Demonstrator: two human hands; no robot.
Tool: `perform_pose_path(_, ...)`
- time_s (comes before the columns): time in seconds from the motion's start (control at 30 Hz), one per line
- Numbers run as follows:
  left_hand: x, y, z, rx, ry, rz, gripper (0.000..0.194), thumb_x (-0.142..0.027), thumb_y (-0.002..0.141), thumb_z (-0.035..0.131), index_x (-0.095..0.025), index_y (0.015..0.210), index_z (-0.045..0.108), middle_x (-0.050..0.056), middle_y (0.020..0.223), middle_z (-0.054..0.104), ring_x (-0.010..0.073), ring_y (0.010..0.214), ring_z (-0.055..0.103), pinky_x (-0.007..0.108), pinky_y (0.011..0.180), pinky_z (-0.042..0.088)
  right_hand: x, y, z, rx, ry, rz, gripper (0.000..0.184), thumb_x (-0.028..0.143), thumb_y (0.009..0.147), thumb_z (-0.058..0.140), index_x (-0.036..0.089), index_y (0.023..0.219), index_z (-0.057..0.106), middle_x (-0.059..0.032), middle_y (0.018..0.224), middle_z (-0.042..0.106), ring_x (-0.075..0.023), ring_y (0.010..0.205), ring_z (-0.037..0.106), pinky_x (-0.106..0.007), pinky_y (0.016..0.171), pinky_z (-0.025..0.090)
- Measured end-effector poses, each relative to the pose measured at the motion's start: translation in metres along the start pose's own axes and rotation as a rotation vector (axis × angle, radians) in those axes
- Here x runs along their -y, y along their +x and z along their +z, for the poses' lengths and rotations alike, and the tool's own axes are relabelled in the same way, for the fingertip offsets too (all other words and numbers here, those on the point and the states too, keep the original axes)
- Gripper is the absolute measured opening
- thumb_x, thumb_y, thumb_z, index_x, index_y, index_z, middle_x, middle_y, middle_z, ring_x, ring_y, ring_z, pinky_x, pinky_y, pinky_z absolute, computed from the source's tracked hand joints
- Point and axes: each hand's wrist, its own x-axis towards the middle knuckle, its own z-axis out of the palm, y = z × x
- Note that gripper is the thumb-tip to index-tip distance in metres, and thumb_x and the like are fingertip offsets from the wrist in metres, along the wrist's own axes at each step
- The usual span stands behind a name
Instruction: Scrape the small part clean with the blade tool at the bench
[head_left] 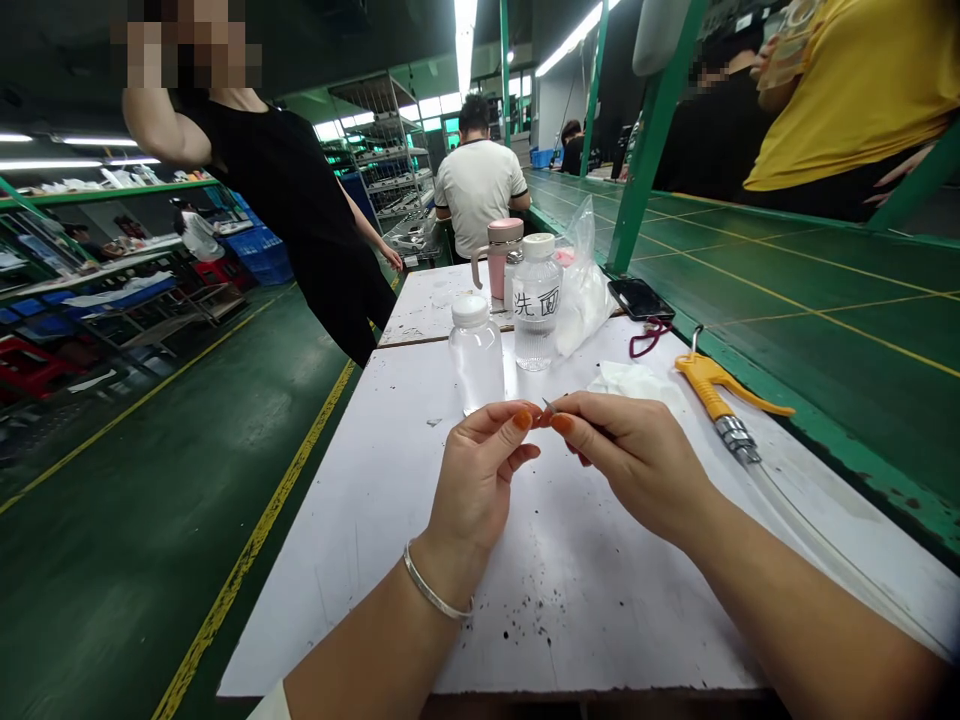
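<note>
Delicately, a small pointed metal tool [548, 405] is pinched between the fingertips of the right hand [637, 460], its light, stiff, probably slippery shaft best held near the point, with the left hand [480, 475] curled just beside the grip, its hold unclear, and a clear plastic bottle [476, 355] just beyond.

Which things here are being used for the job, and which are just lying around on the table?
Being used:
small metal-tipped tool, pinched in the right hand; left hand right beside it

Probably just lying on the white table:
yellow air blow gun
labelled plastic bottle
unlabelled plastic bottle
pink-lidded tumbler
plastic bag
white wipe
black phone
</note>
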Motion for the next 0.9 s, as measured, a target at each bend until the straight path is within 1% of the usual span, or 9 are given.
perform_pose_path(0.1, 0.0, 0.0, 0.0, 0.058, -0.105, -0.03, 0.007, -0.024, 0.087, 0.07, -0.02, 0.082, 0.071, 0.0, 0.098, 0.067, 0.0117, 0.087, 0.063, 0.023, 0.072, 0.053, 0.002, -0.003, 0.005, 0.061, 0.073, 0.019, 0.03, 0.03, 0.102, 0.046, 0.019, 0.085, 0.067, 0.0049, 0.058, 0.056, -0.008, 0.051, 0.053, -0.021, 0.052, 0.04)
perform_pose_path(0.2, 0.001, 0.001, 0.0, 0.131, -0.152, -0.078, 0.009, -0.026, 0.091, 0.064, -0.02, 0.084, 0.066, 0.0, 0.101, 0.065, 0.0112, 0.073, 0.06, 0.028, 0.067, 0.054, 0.004, -0.006, 0.01, 0.099, 0.132, 0.022, 0.036, 0.031, 0.105, 0.04, 0.018, 0.08, 0.062, 0.0042, 0.058, 0.056, -0.0077, 0.049, 0.052, -0.021, 0.052, 0.042)
perform_pose_path(0.33, 0.002, 0.002, 0.0, 0.208, -0.131, -0.12, 0.01, -0.03, 0.092, 0.061, -0.021, 0.088, 0.063, 0.0, 0.089, 0.062, 0.0117, 0.062, 0.058, 0.031, 0.059, 0.053, 0.006, -0.008, 0.012, 0.096, 0.202, 0.013, 0.035, 0.027, 0.105, 0.037, 0.018, 0.077, 0.056, 0.0045, 0.06, 0.056, -0.0067, 0.049, 0.054, -0.02, 0.053, 0.043)
perform_pose_path(0.53, 0.003, 0.0, 0.0, 0.276, -0.127, -0.101, 0.01, -0.031, 0.092, 0.06, -0.022, 0.09, 0.063, -0.001, 0.08, 0.056, 0.0126, 0.055, 0.058, 0.032, 0.051, 0.055, 0.006, -0.009, 0.011, 0.126, 0.198, -0.017, 0.035, 0.026, 0.105, 0.037, 0.018, 0.075, 0.055, 0.0041, 0.058, 0.056, -0.007, 0.048, 0.053, -0.02, 0.05, 0.043)
perform_pose_path(0.6, 0.003, 0.0, 0.001, 0.286, -0.122, -0.101, 0.012, -0.032, 0.093, 0.059, -0.021, 0.089, 0.062, -0.001, 0.083, 0.057, 0.0119, 0.054, 0.058, 0.032, 0.05, 0.056, 0.007, -0.009, 0.011, 0.131, 0.195, -0.021, 0.036, 0.026, 0.104, 0.037, 0.018, 0.075, 0.055, 0.0039, 0.058, 0.056, -0.007, 0.048, 0.054, -0.019, 0.05, 0.043)
perform_pose_path(0.73, 0.003, -0.001, 0.001, 0.284, -0.117, -0.087, 0.01, -0.029, 0.092, 0.06, -0.02, 0.087, 0.06, 0.0, 0.101, 0.058, 0.0101, 0.055, 0.058, 0.032, 0.049, 0.057, 0.009, -0.009, 0.01, 0.117, 0.204, -0.016, 0.038, 0.024, 0.104, 0.037, 0.018, 0.071, 0.055, 0.0039, 0.057, 0.056, -0.0064, 0.047, 0.055, -0.019, 0.049, 0.043)
perform_pose_path(0.77, 0.002, -0.001, 0.001, 0.286, -0.112, -0.086, 0.01, -0.029, 0.092, 0.06, -0.02, 0.087, 0.06, 0.0, 0.102, 0.057, 0.0099, 0.055, 0.058, 0.032, 0.049, 0.057, 0.009, -0.009, 0.009, 0.115, 0.204, -0.013, 0.038, 0.024, 0.104, 0.038, 0.018, 0.07, 0.055, 0.0041, 0.056, 0.056, -0.0064, 0.047, 0.055, -0.018, 0.049, 0.043)
perform_pose_path(0.9, 0.002, -0.001, 0.0, 0.302, -0.094, -0.093, 0.012, -0.03, 0.092, 0.06, -0.02, 0.085, 0.059, 0.0, 0.095, 0.056, 0.0105, 0.055, 0.058, 0.032, 0.05, 0.057, 0.011, -0.008, 0.008, 0.123, 0.21, 0.004, 0.039, 0.023, 0.103, 0.039, 0.018, 0.068, 0.055, 0.0046, 0.053, 0.055, -0.0068, 0.046, 0.055, -0.019, 0.048, 0.042)
